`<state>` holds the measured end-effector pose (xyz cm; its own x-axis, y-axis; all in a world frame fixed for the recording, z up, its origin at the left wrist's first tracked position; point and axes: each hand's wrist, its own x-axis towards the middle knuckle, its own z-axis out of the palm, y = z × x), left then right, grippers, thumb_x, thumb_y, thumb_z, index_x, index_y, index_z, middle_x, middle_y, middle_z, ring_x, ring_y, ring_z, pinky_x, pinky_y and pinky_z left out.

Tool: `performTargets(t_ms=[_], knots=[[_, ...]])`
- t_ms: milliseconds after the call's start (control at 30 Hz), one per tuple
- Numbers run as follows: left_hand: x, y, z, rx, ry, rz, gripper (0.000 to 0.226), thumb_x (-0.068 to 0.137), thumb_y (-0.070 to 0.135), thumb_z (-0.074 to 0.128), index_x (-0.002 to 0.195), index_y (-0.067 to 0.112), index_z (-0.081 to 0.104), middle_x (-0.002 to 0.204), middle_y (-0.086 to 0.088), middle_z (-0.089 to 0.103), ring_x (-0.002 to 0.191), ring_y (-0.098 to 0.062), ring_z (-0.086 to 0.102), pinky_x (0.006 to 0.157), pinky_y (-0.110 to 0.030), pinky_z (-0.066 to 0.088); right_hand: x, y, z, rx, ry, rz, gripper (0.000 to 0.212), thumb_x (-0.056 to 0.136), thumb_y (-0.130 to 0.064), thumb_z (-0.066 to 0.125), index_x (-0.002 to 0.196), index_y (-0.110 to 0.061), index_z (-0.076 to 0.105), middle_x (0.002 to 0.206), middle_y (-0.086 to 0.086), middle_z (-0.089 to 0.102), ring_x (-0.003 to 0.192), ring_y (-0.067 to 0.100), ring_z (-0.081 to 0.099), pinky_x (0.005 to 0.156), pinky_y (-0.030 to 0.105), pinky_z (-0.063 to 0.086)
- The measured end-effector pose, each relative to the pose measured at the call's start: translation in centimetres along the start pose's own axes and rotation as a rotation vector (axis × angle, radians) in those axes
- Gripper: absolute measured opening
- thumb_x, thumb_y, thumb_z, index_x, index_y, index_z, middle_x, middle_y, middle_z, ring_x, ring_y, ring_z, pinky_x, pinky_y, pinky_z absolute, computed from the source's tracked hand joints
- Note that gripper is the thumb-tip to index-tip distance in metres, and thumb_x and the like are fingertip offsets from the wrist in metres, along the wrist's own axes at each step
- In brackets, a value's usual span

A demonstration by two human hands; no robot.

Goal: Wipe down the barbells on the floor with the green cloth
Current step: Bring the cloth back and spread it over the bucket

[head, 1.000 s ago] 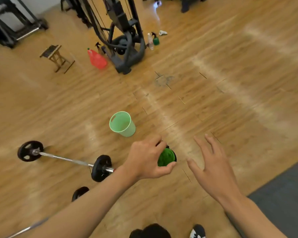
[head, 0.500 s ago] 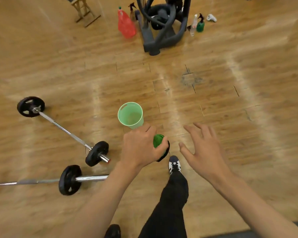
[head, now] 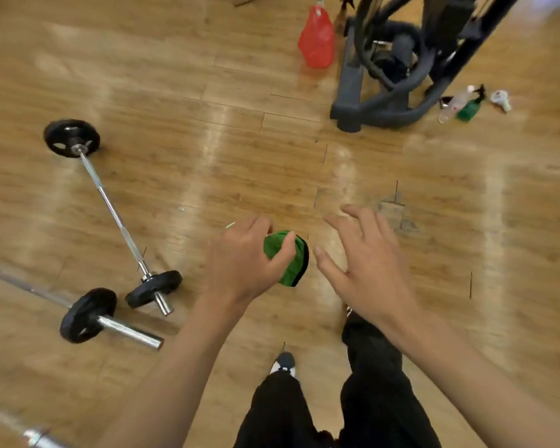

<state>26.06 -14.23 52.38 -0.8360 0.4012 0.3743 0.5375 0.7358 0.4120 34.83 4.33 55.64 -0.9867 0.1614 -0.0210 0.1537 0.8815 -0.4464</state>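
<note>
On the wooden floor (head: pixel 207 140) at far left lies a larger barbell (head: pixel 88 315). Its black plate and chrome sleeve end are just beside a short barbell (head: pixel 112 208), which runs diagonally. Toward the middle, the left hand (head: pixel 243 263) holds the bunched green cloth (head: pixel 288 260) above the floor, its grip clamped round it. Just right, the right hand (head: pixel 366 266) hovers with fingers spread apart, holding nothing. Farther back at right stand a red jug (head: pixel 316 40), a grey machine base (head: pixel 349 92) and a green spray bottle (head: pixel 469 108).

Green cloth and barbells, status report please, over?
Left hand grips green cloth, bunched. Right hand open, empty. Short barbell and long barbell lie left, untouched. Bare floor between.
</note>
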Motion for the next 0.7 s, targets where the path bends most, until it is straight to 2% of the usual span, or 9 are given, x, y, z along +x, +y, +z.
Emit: performTargets(t_ms=[233, 333, 400, 433, 533, 700], knots=[[8.0, -5.1, 7.1, 0.104, 0.198, -0.311, 0.041, 0.096, 0.041, 0.056, 0.072, 0.009, 0.064, 0.061, -0.001, 0.057, 0.046, -0.022, 0.048, 0.037, -0.033, 0.037, 18.5, 4.5, 1.0, -0.043, -0.213, -0.305, 0.057, 0.098, -0.053, 0.044, 0.137, -0.014, 0.06, 0.14, 0.013, 0.051, 0.131, 0.032, 0.046, 0.103, 0.054, 0.048], [9.9, -7.4, 8.8, 0.152, 0.251, -0.448, 0.039, 0.094, 0.038, 0.056, 0.071, 0.008, 0.064, 0.06, -0.001, 0.056, 0.046, -0.02, 0.048, 0.039, -0.026, 0.029, 24.7, 4.0, 2.5, -0.071, -0.303, -0.433, 0.056, 0.097, -0.054, 0.044, 0.137, -0.017, 0.059, 0.139, 0.011, 0.052, 0.128, 0.029, 0.046, 0.097, 0.052, 0.05], [10.6, -9.1, 9.5, 0.166, 0.28, -0.521, 0.039, 0.094, 0.037, 0.054, 0.071, 0.008, 0.064, 0.061, 0.0, 0.057, 0.048, -0.016, 0.046, 0.046, -0.015, 0.017, 28.1, 3.2, 4.0, -0.089, -0.349, -0.519, 0.056, 0.096, -0.054, 0.043, 0.136, -0.019, 0.058, 0.138, 0.008, 0.052, 0.126, 0.026, 0.046, 0.093, 0.048, 0.052], [10.9, -10.0, 9.9, 0.165, 0.293, -0.549, 0.039, 0.095, 0.037, 0.053, 0.072, 0.008, 0.065, 0.063, 0.0, 0.058, 0.048, -0.016, 0.045, 0.048, -0.015, 0.015, 29.7, 2.8, 4.8, -0.101, -0.374, -0.553, 0.055, 0.096, -0.055, 0.044, 0.136, -0.02, 0.057, 0.139, 0.007, 0.051, 0.126, 0.026, 0.046, 0.091, 0.047, 0.053], [11.6, -12.9, 11.1, 0.153, 0.31, -0.643, 0.039, 0.095, 0.037, 0.052, 0.073, 0.008, 0.066, 0.063, 0.001, 0.058, 0.048, -0.018, 0.046, 0.048, -0.023, 0.022, 33.9, 1.2, 8.4, -0.124, -0.428, -0.642, 0.055, 0.095, -0.055, 0.045, 0.135, -0.02, 0.059, 0.137, 0.006, 0.052, 0.124, 0.025, 0.048, 0.086, 0.041, 0.053], [12.3, -16.6, 12.1, 0.185, 0.379, -0.77, 0.039, 0.094, 0.037, 0.052, 0.073, 0.007, 0.065, 0.064, -0.001, 0.059, 0.05, -0.021, 0.05, 0.041, -0.031, 0.036, 39.1, -1.5, 14.5, -0.091, -0.587, -0.77, 0.062, 0.095, -0.057, 0.043, 0.142, -0.02, 0.056, 0.139, 0.007, 0.052, 0.128, 0.027, 0.047, 0.095, 0.045, 0.051]])
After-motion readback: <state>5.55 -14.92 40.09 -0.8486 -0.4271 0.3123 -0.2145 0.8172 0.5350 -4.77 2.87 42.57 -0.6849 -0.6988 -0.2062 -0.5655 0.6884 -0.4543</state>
